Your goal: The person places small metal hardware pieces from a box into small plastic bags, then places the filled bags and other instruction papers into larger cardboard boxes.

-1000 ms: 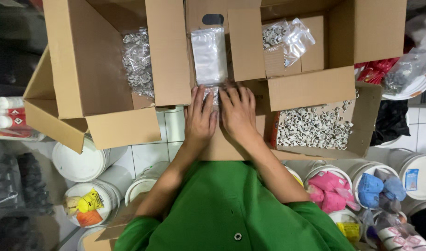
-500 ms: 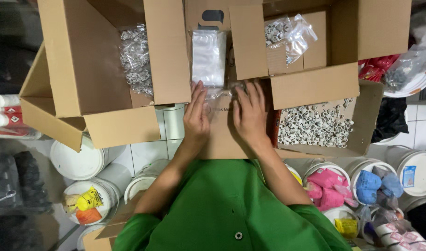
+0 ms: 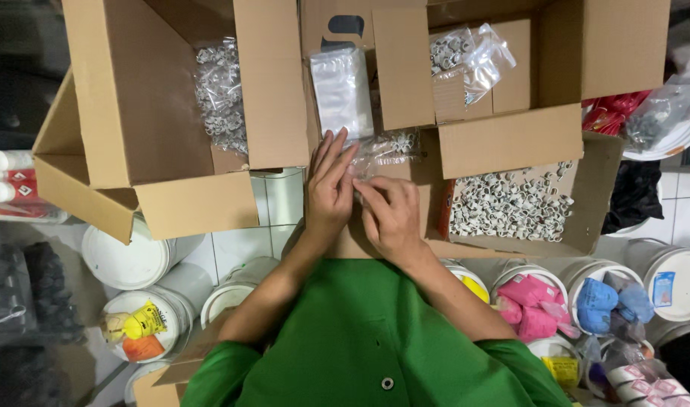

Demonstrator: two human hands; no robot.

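- Small clear plastic bag [image 3: 383, 151] of pale rings, lying on a cardboard flap at centre, just ahead of both hands; pinched at its near edge
- Left hand [image 3: 328, 188] flat and palm-down, fingers [image 3: 337, 154] stretched long and close together, tips resting on the bag's near left edge
- Right hand [image 3: 390, 215] curled, thumb and forefinger closed on the bag's near edge, just beside the left hand and touching it
- Stack of empty clear bags [image 3: 342, 90] standing upright just beyond the left fingertips, between two box flaps
- Large open cardboard box [image 3: 149, 105] to the left, with a bag of rings [image 3: 221, 94] against its inner wall
- Second open box [image 3: 541, 60] to the right, holding more crumpled clear bags [image 3: 469, 53]
- Shallow cardboard tray [image 3: 601, 188] right of the hands, covered with loose pale rings [image 3: 507, 203]
- White tubs [image 3: 661, 275] lower down at both sides; pink and blue soft pieces [image 3: 529, 301] in those on the right
- Green sleeves [image 3: 375, 339] at the bottom edge
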